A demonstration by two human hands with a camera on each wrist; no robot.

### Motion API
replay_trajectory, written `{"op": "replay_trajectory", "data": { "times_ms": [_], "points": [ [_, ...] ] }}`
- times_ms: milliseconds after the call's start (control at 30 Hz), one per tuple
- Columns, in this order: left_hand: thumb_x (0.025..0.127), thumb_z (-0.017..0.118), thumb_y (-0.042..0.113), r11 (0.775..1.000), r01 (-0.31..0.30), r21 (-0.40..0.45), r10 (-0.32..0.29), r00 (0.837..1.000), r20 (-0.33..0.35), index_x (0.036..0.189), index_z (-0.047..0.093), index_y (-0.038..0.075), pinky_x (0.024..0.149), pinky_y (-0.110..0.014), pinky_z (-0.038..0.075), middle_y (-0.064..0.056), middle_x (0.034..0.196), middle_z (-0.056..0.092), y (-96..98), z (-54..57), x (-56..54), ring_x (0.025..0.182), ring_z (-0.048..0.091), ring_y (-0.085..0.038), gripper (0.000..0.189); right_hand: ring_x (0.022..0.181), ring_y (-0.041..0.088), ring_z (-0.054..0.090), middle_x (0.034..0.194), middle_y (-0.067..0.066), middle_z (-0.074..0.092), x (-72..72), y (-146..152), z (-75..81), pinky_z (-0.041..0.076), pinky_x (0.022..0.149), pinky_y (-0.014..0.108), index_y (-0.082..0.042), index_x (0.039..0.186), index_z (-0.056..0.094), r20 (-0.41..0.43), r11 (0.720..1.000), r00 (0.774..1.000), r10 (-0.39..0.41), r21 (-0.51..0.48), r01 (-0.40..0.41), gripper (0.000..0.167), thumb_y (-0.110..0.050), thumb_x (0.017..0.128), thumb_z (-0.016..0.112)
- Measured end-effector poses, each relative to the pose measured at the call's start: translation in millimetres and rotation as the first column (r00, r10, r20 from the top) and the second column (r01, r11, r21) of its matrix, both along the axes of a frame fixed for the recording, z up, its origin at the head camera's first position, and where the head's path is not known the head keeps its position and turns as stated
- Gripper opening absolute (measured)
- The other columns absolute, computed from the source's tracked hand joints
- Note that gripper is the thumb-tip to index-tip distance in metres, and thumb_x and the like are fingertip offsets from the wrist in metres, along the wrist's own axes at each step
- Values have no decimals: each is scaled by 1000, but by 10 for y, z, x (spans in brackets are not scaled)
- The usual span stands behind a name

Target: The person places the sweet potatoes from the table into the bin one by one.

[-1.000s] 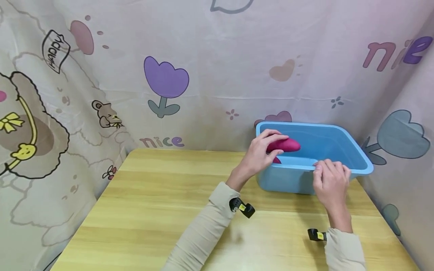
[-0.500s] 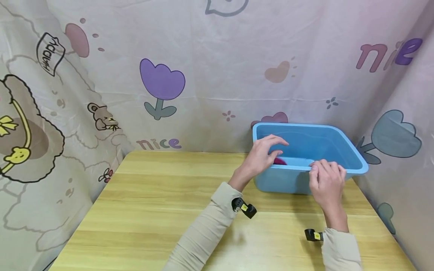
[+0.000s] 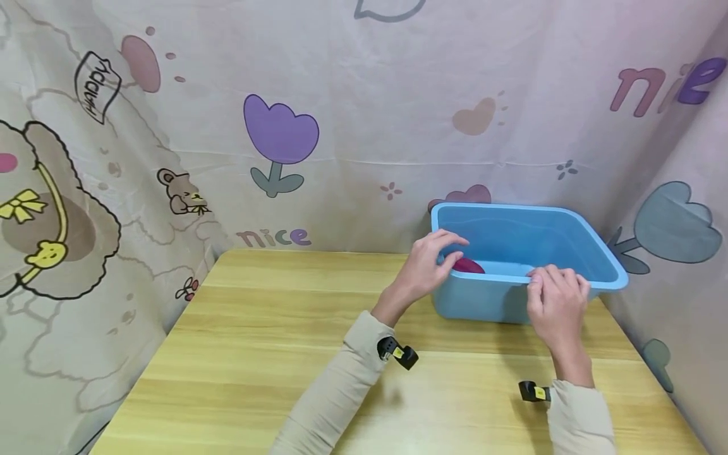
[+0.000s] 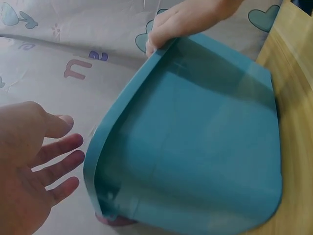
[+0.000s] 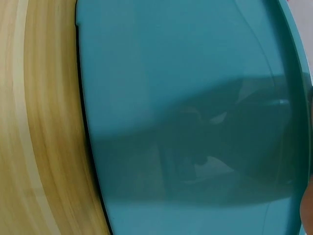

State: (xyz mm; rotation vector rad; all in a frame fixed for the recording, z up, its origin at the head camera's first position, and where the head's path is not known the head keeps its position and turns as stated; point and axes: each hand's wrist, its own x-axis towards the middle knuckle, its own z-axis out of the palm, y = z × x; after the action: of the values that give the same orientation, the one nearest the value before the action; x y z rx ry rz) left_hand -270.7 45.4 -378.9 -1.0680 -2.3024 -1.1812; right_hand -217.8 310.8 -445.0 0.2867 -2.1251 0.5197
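A light-blue plastic bin point(image 3: 483, 302) stands on the table's far right side. Inside its near-left part lies a smooth magenta rounded thing point(image 3: 469, 266), mostly hidden by the bin wall, its kind unclear. My left hand point(image 3: 419, 270) hovers at the bin's near-left corner, fingers relaxed and apart; the left wrist view shows this hand point(image 4: 24, 156) holding nothing, close to the rim. With fingers curled over the near rim, my right hand point(image 3: 558, 306) grips the bin. Only a bit of a finger point(image 5: 307, 208) shows at the right wrist view's edge, beside the bin's outer wall point(image 5: 171, 63).
The bin stands on a wood-grain table point(image 3: 256, 328), whose surface stretches left and toward me. A printed curtain point(image 3: 364, 114) hangs right behind the table and along both sides. Small black cameras are strapped at each wrist.
My left hand has let go of an elongated magenta thing over the bin and drawn back slightly to the left. My right hand has kept its grip on the rim.
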Motion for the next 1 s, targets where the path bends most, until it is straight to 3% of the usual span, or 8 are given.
{"op": "replay_trajectory", "data": {
  "times_ms": [533,767,1000],
  "points": [
    [101,65,9,994,-110,19,110,994,7,124,69,4,103,-29,49,-8,124,68,-468,-316,-43,118,64,-21,24,92,44,50,92,20,65,-10,32,92,30,91,64,-2,89,62,98,999,995,22,40,-26,32,-19,105,40],
    [103,64,13,980,-190,-50,192,981,26,126,69,7,104,-35,49,-8,126,66,-821,-319,-64,121,62,-23,25,96,42,51,98,19,65,33,51,230,30,91,65,-3,94,63,229,997,973,37,59,-52,27,-18,106,43],
    [106,59,21,949,-270,-160,278,960,29,132,65,7,110,-42,44,-10,135,63,-1197,-237,-95,127,58,-28,30,104,44,52,108,21,65,30,49,461,33,89,64,-2,105,67,322,992,946,38,106,-76,26,-20,106,48]
  ]
}}
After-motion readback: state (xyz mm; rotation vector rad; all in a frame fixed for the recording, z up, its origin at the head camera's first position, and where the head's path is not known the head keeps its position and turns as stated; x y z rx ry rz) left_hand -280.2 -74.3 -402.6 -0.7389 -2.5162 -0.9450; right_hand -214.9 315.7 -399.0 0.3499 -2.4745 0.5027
